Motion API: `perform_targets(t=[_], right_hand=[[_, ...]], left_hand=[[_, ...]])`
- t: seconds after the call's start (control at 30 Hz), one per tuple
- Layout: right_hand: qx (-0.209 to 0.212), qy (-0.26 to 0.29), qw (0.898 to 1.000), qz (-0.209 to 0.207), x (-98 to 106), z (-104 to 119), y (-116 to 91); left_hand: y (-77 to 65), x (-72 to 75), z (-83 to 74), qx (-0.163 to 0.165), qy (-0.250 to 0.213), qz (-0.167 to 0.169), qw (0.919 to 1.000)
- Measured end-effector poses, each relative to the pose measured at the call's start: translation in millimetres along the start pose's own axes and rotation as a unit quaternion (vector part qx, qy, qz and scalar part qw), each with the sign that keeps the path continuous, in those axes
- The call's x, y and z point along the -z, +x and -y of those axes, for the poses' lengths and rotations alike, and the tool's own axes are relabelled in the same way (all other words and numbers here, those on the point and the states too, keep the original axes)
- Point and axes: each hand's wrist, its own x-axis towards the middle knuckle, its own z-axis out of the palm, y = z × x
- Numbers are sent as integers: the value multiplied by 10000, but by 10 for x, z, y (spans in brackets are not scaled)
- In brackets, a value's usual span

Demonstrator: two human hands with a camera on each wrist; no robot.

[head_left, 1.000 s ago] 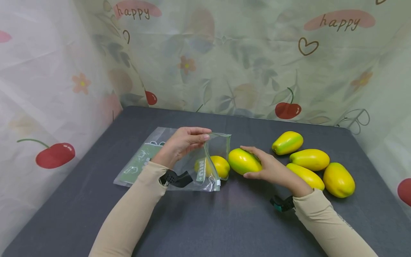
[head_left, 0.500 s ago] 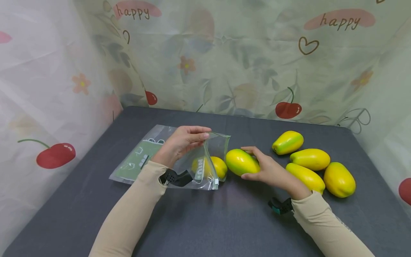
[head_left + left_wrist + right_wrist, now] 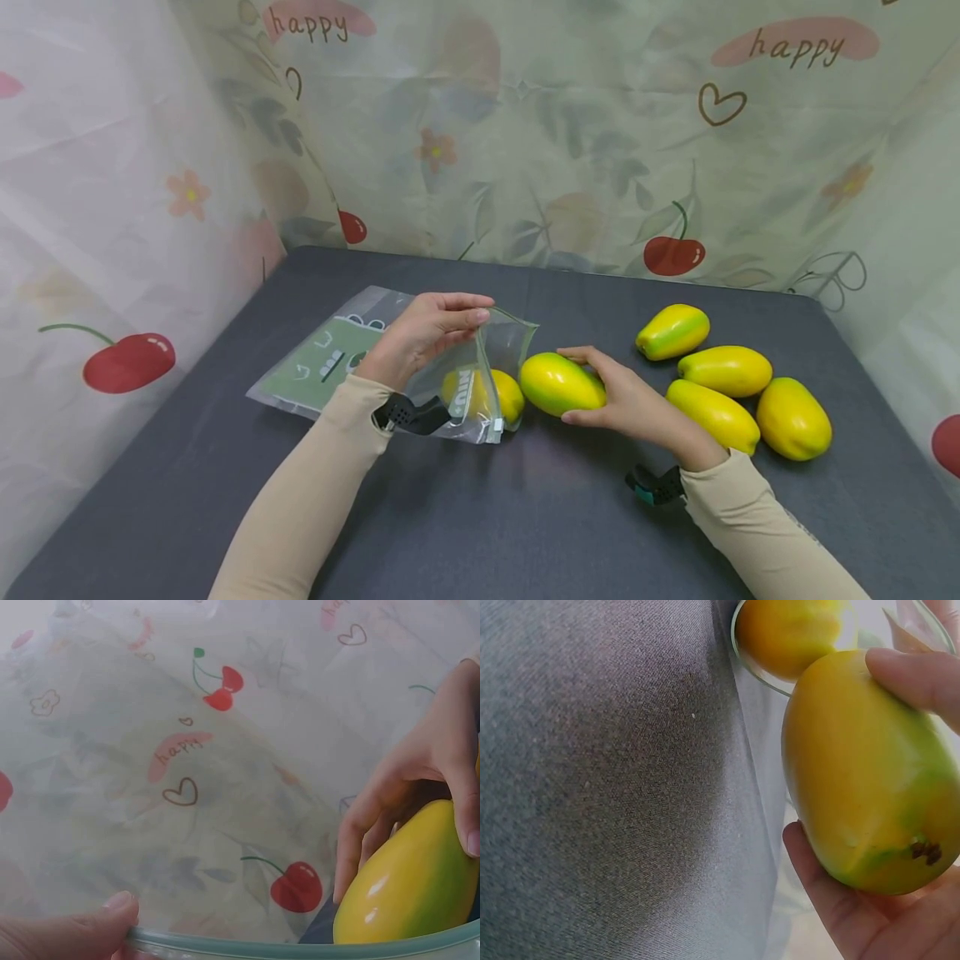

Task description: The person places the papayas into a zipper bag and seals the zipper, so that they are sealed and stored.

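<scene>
My left hand (image 3: 435,333) pinches the upper edge of a clear slider zip bag (image 3: 322,367) with a green printed panel, and the bag's mouth gapes to the right. Inside, just behind the opening, lies a yellow papaya (image 3: 508,398), also visible in the right wrist view. My right hand (image 3: 626,396) grips another yellow-green papaya (image 3: 561,385) between thumb and fingers, right in front of the mouth. In the right wrist view this held papaya (image 3: 870,780) shows its brown stem end. The bag's green rim (image 3: 300,949) crosses the bottom of the left wrist view.
Several more papayas (image 3: 723,372) lie grouped on the right side of the dark cloth-covered table (image 3: 525,517). Patterned curtains (image 3: 525,150) hang behind the table and along both sides.
The held papaya has moved slightly left and down, toward the bag's mouth. The bag's body has slid a little left, baring more of its print; my left hand has barely moved.
</scene>
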Motion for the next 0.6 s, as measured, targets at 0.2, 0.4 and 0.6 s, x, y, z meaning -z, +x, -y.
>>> perform_targets(t=[0.2,0.4,0.6], right_hand=[[63,1,10000,-24,-2,5,-3],[147,-40,9999,-71,6,15,-10],[153,-38,9998,-78,37,38,-39]], left_hand=[[-4,-7,-11,-30,-27,-8,10000],[-7,-6,-21,-62,-75,1,10000],[-5,-4,-34,-84,-119,-10,9999]])
